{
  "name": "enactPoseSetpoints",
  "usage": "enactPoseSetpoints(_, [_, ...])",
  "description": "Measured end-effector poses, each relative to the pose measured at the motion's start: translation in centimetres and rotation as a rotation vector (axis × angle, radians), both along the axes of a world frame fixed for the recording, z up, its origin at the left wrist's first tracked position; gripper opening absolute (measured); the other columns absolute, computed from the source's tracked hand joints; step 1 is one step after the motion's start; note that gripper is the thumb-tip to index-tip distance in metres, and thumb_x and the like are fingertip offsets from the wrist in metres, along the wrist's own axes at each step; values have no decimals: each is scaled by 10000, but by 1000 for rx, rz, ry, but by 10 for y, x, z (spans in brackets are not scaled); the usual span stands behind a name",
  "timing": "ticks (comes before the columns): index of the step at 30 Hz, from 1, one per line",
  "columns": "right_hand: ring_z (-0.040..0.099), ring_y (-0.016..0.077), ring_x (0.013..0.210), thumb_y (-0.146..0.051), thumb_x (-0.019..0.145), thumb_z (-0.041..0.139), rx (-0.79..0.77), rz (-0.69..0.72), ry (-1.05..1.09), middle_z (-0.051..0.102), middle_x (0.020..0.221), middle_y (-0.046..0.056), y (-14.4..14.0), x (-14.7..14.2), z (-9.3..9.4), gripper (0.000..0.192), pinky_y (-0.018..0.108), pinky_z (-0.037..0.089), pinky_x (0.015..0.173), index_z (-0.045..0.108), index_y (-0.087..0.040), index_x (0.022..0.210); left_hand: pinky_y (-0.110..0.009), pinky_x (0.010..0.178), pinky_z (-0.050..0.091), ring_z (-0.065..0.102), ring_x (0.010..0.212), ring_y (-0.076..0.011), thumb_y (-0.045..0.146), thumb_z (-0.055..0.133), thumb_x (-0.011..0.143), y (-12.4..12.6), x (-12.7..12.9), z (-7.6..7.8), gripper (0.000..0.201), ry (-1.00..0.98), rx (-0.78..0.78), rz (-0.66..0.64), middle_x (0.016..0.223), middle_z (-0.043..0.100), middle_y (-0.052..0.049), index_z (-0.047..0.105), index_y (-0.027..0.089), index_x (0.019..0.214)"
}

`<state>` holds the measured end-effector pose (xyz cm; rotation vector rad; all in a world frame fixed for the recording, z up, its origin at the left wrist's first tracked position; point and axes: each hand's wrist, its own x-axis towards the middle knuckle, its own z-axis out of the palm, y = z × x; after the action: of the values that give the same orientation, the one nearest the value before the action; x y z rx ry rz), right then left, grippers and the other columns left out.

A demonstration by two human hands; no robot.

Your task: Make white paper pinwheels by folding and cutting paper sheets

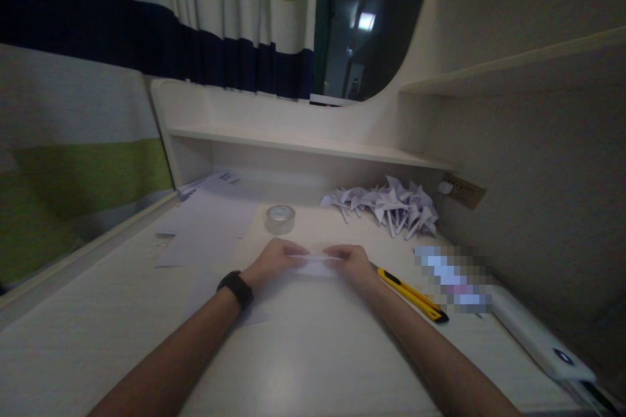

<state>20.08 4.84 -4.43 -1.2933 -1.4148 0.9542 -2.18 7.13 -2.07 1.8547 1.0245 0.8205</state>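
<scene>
My left hand [274, 260] and my right hand [351, 262] press down on a small white folded paper [315, 265] lying on the pale desk [313, 352]. Each hand pinches one end of the paper, fingers curled over it. A black band [235, 288] sits on my left wrist. Behind the hands stands a roll of clear tape [280, 218]. A yellow utility knife [413, 294] lies just right of my right forearm.
A heap of folded white paper shapes [391, 205] lies at the back right. Loose white sheets [205, 228] spread at the left. A white power strip [538, 339] runs along the right wall, below a wall socket [462, 190]. A shelf [303, 143] spans the back.
</scene>
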Motion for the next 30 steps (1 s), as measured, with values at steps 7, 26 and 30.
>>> enactPoseSetpoints(7, [568, 144, 568, -314, 537, 796, -58, 68, -26, 709, 677, 41, -2, 0, 2, 312, 253, 411, 549, 753, -130, 785, -299, 679, 473, 666, 752, -228, 289, 733, 642, -1, -1, 3, 287, 22, 41, 2, 841, 751, -108, 761, 107, 862])
enactPoseSetpoints(26, [587, 155, 539, -476, 592, 788, -35, 157, 7, 696, 657, 43, -6, 1, 13, 394, 282, 469, 534, 759, -141, 799, -268, 567, 491, 625, 611, -169, 479, 711, 719, -6, -2, 8, 442, -83, -119, -138, 810, 727, -115, 744, 89, 923])
enactPoseSetpoints(30, [577, 147, 500, -494, 603, 778, -62, 203, 3, 683, 616, 37, -4, 3, 14, 410, 265, 458, 494, 753, -132, 795, -269, 568, 473, 608, 602, -169, 500, 667, 758, -6, -3, 11, 448, -45, -94, -152, 774, 721, -110, 742, 90, 922])
